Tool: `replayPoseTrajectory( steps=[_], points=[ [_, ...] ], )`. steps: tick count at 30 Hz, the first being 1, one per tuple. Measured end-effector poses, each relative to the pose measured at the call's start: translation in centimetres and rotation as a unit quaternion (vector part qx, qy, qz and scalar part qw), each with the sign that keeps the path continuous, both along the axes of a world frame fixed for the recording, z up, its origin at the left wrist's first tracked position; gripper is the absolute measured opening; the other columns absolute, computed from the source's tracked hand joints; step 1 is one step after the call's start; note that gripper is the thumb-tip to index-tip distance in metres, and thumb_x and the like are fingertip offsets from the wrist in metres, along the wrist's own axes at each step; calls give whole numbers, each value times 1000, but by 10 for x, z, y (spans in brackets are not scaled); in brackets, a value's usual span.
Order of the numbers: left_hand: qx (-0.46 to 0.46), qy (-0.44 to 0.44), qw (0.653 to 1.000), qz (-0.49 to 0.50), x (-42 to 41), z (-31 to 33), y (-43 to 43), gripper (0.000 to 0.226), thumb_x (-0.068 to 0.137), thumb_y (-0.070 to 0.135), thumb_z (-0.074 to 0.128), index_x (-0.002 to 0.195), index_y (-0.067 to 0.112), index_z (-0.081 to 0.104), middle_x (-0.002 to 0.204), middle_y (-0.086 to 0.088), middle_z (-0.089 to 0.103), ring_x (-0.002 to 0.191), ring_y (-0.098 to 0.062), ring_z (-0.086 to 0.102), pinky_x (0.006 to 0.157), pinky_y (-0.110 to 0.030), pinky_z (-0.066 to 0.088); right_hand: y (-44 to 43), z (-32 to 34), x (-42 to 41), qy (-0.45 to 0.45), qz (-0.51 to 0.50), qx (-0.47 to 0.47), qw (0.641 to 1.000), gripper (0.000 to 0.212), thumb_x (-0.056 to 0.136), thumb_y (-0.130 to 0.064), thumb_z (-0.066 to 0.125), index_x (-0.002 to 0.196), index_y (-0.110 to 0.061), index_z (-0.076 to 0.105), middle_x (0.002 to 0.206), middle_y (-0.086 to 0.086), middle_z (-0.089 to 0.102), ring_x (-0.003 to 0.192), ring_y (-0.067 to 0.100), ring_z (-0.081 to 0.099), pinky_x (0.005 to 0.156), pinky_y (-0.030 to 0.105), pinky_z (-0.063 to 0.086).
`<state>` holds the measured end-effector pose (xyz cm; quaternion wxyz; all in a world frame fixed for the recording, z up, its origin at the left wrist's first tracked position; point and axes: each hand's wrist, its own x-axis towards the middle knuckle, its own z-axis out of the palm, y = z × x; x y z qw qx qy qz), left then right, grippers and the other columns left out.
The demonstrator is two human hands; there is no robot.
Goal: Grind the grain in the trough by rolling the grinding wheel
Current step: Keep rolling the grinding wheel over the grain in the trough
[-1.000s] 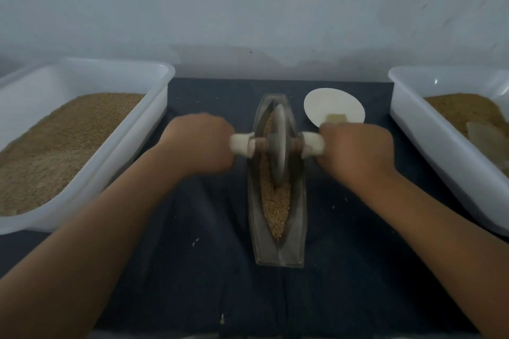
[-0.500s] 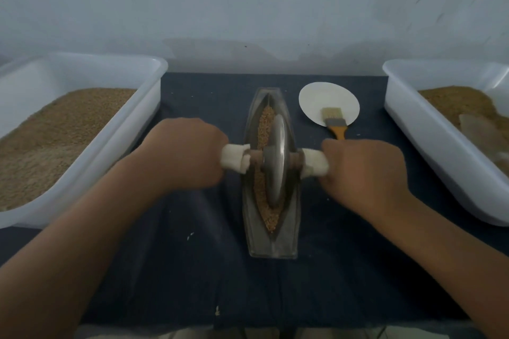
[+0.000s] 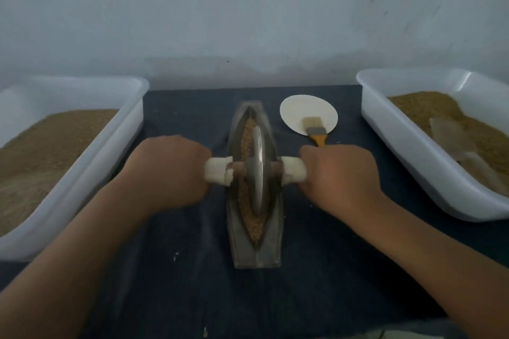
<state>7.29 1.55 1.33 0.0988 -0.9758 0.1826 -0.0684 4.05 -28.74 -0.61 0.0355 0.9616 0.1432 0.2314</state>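
A dark blue cloth (image 3: 176,297) is flanked by a white plastic left tub (image 3: 110,151) and right tub (image 3: 399,146), both grain-filled. At its centre a boat-shaped grey metal trough (image 3: 256,259) is laid lengthwise, brown grain (image 3: 254,228) held in its channel. A grey metal grinding wheel (image 3: 257,170) is stood upright mid-trough, its white-wrapped axle (image 3: 293,173) gripped in the curled left hand (image 3: 165,176) and right hand (image 3: 338,173).

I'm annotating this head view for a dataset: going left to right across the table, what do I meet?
In order: left tub → left hand → grinding wheel in the trough → right hand → right tub.
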Motion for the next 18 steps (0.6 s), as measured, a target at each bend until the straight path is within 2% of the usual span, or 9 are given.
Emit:
replayPoseTrajectory(
  steps=[2,4,6,8,11,15,18],
  points=[
    [4,-11,1000,-13,-6,-3,3,26,68,63,42,62,37,43,57,16,42,51,1,34,48,-23,25,-4,-2,-10,19,10,5,1000,42,67,-34,82,64,-26,40,49,-8,36,38,20,38,46,20,14],
    [0,28,1000,10,6,-2,0,25,69,60,46,65,36,47,62,16,46,55,-7,44,53,-26,38,-2,-2,1,12,-6,-3,1000,38,68,-33,80,64,-24,44,50,-3,42,39,25,39,48,21,14],
    [-26,49,998,40,30,3,-8,23,69,55,51,68,33,52,67,14,51,67,-17,56,65,-33,52,5,1,32,-23,-34,-27,999,25,74,-34,75,68,-22,54,55,-2,48,45,26,38,50,22,12],
    [-44,28,997,61,56,8,-14,22,71,51,55,69,30,53,71,12,54,73,-23,58,68,-35,51,16,6,66,-28,-53,-23,998,16,82,-33,68,75,-20,62,62,-3,51,52,26,41,50,23,16],
    [-41,9,997,71,73,14,-22,23,75,50,53,72,28,55,75,8,56,76,-26,59,69,-36,47,23,14,91,-18,-61,-1,998,21,87,-36,63,74,-19,61,67,-1,56,59,24,48,53,26,25],
    [-26,55,997,44,47,17,-19,20,79,49,57,77,30,59,77,11,58,73,-20,58,70,-35,50,13,5,57,-2,-46,-1,999,23,89,-40,61,73,-23,54,67,-3,56,58,24,51,52,27,27],
    [-10,82,996,18,6,9,-4,20,75,52,57,73,33,58,69,14,56,61,-4,50,58,-28,44,4,0,9,-4,-9,-27,1000,35,75,-38,76,67,-25,44,54,-7,41,42,22,38,49,21,14]
  ],
)
